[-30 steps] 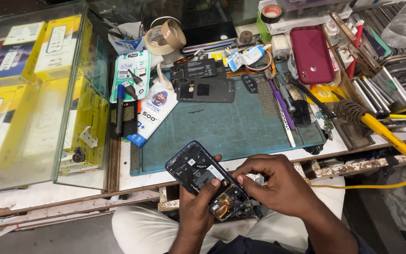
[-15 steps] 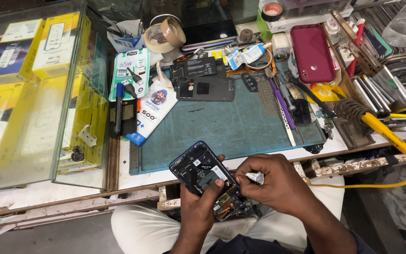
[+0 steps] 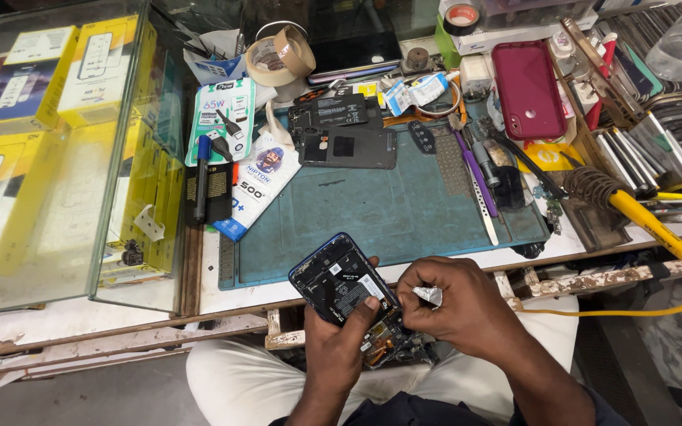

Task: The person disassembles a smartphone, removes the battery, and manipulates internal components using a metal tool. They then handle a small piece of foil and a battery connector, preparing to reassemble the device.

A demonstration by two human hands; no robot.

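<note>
My left hand (image 3: 339, 347) grips an opened dark phone (image 3: 341, 280) with its back cover off, held tilted over my lap at the bench's front edge. The thumb lies across its lower inner parts. My right hand (image 3: 455, 304) is closed beside the phone's lower end, fingertips pressed at the exposed board. A small silvery scrap (image 3: 429, 295) sits pinched under its fingers. A teal work mat (image 3: 404, 209) lies just beyond the phone.
On the mat rest a black phone back panel (image 3: 349, 147), a battery part (image 3: 327, 113) and thin tools (image 3: 479, 189). A soldering iron with yellow coiled cord (image 3: 657, 229) lies right. A maroon phone case (image 3: 528, 88), tape rolls (image 3: 279, 54) and a glass case of yellow boxes (image 3: 65, 142) surround it.
Both hands and the phone stay near the bench's front edge. My right hand has closed in tighter over the phone's lower end.
</note>
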